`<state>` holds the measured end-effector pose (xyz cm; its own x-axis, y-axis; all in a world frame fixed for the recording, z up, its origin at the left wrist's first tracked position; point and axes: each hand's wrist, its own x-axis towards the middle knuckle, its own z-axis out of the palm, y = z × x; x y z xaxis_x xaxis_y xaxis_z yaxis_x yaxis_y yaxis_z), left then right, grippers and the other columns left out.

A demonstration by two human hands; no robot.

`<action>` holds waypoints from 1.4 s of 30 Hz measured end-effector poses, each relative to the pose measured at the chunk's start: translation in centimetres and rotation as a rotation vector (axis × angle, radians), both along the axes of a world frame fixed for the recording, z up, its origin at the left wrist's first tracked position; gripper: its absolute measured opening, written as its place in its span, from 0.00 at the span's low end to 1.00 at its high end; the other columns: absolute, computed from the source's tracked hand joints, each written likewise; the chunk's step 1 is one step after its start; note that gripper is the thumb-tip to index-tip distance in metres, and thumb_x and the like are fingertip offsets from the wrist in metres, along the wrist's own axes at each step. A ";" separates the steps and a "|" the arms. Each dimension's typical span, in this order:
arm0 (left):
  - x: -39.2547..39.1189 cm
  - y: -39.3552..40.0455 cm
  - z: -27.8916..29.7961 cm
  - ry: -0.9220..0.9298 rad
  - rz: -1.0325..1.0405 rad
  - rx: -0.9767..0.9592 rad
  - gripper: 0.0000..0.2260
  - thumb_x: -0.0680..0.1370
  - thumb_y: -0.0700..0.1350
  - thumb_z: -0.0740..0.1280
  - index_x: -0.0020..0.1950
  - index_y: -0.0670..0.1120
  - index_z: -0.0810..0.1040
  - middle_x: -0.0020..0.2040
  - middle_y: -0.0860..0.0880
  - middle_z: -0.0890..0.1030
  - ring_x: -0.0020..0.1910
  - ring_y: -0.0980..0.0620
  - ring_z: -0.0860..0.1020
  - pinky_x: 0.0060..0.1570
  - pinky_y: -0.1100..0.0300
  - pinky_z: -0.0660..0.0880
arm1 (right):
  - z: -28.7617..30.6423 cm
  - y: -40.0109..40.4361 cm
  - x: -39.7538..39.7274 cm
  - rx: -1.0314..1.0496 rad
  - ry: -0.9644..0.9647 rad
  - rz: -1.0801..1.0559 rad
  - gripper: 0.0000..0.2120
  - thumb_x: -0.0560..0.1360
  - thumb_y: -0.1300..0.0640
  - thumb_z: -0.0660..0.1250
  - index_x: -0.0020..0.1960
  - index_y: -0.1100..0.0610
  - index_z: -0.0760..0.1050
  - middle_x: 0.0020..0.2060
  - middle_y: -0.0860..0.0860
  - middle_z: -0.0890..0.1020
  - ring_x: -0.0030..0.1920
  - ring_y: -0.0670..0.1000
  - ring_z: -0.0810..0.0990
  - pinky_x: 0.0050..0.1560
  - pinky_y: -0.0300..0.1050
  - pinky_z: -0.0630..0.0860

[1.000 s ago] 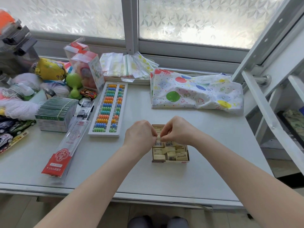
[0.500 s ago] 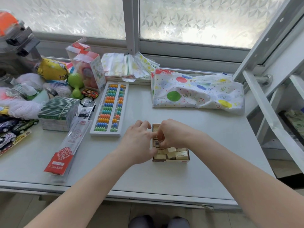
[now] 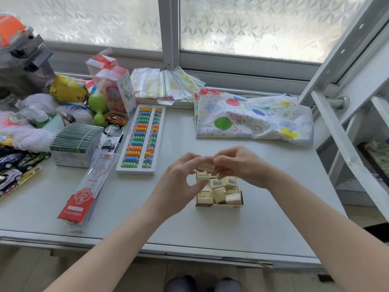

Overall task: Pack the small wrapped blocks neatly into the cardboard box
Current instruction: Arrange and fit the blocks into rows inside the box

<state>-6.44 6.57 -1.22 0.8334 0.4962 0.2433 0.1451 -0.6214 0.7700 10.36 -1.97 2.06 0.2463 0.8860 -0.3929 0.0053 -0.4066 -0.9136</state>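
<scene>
A small open cardboard box (image 3: 219,205) sits on the grey table in front of me, holding several cream wrapped blocks (image 3: 220,189), some showing barcodes. Above its far end, one cream wrapped block (image 3: 207,166) is raised between both hands. My right hand (image 3: 240,165) pinches its right end with curled fingers. My left hand (image 3: 181,182) holds its left end with fingertips, thumb curved below. The box's far left part is hidden behind my left hand.
A colourful abacus (image 3: 141,138) lies left of the box. A long red-labelled clear packet (image 3: 88,186) and a banded stack of green boxes (image 3: 75,144) lie further left among toys. A balloon-print bag (image 3: 252,119) lies at the back. A white shelf frame (image 3: 341,127) stands right.
Both hands were down in the box half a second ago. They have risen above its far end, with one block lifted between them.
</scene>
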 end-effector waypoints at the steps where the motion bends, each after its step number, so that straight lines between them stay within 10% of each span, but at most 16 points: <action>1: 0.1 -0.1 0.2 -0.040 0.018 -0.073 0.21 0.72 0.38 0.71 0.63 0.53 0.76 0.51 0.55 0.78 0.49 0.58 0.78 0.53 0.68 0.76 | 0.2 -0.3 -0.1 -0.012 0.111 -0.012 0.07 0.76 0.62 0.65 0.45 0.64 0.80 0.35 0.55 0.81 0.34 0.48 0.80 0.37 0.37 0.79; 11: 0.3 -0.2 1.0 -0.090 0.057 -0.434 0.16 0.70 0.34 0.72 0.49 0.54 0.81 0.41 0.49 0.84 0.41 0.55 0.81 0.44 0.64 0.80 | 0.3 -1.4 -0.7 -0.115 0.361 -0.109 0.10 0.76 0.56 0.65 0.45 0.62 0.81 0.34 0.55 0.80 0.33 0.48 0.81 0.33 0.36 0.80; 17: 0.5 0.1 1.9 -0.132 0.074 -0.790 0.22 0.71 0.31 0.70 0.61 0.50 0.75 0.40 0.47 0.82 0.39 0.54 0.81 0.44 0.60 0.80 | 0.1 -1.7 -0.8 0.035 0.439 -0.203 0.04 0.72 0.65 0.67 0.46 0.62 0.79 0.35 0.54 0.83 0.34 0.47 0.83 0.38 0.37 0.81; 26: 0.9 -0.5 1.2 -0.029 0.043 -0.543 0.09 0.72 0.41 0.72 0.51 0.50 0.81 0.38 0.51 0.81 0.40 0.56 0.80 0.41 0.58 0.82 | -0.8 -2.2 -2.9 0.183 -0.040 -0.218 0.12 0.70 0.70 0.70 0.49 0.57 0.78 0.34 0.53 0.83 0.33 0.48 0.83 0.42 0.43 0.82; 30: 0.8 0.0 1.3 -0.016 -0.067 -0.689 0.06 0.76 0.36 0.66 0.50 0.45 0.78 0.40 0.45 0.77 0.41 0.55 0.78 0.42 0.58 0.81 | -1.2 -2.7 -2.9 0.237 -0.492 -0.146 0.14 0.67 0.60 0.76 0.49 0.50 0.79 0.37 0.48 0.82 0.37 0.46 0.81 0.40 0.41 0.79; 35: 0.2 0.8 1.4 0.021 -0.203 -0.816 0.08 0.76 0.34 0.64 0.50 0.45 0.76 0.42 0.44 0.76 0.39 0.55 0.78 0.45 0.59 0.79 | 0.1 -2.8 -2.1 0.311 -0.585 0.007 0.12 0.68 0.64 0.74 0.51 0.55 0.83 0.45 0.46 0.83 0.45 0.45 0.82 0.45 0.37 0.79; 42: 0.1 0.9 -0.8 0.164 0.098 0.012 0.16 0.73 0.47 0.70 0.60 0.52 0.73 0.51 0.56 0.78 0.50 0.60 0.76 0.53 0.65 0.74 | -1.3 -1.1 -1.5 0.141 -0.791 0.028 0.08 0.66 0.59 0.75 0.45 0.58 0.83 0.38 0.50 0.83 0.40 0.46 0.81 0.45 0.40 0.78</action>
<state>-6.38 7.45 -2.00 0.8100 0.5751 0.1143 0.3289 -0.6070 0.7234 8.84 -3.05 0.75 0.3815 0.9243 0.0053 0.6813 -0.2774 -0.6774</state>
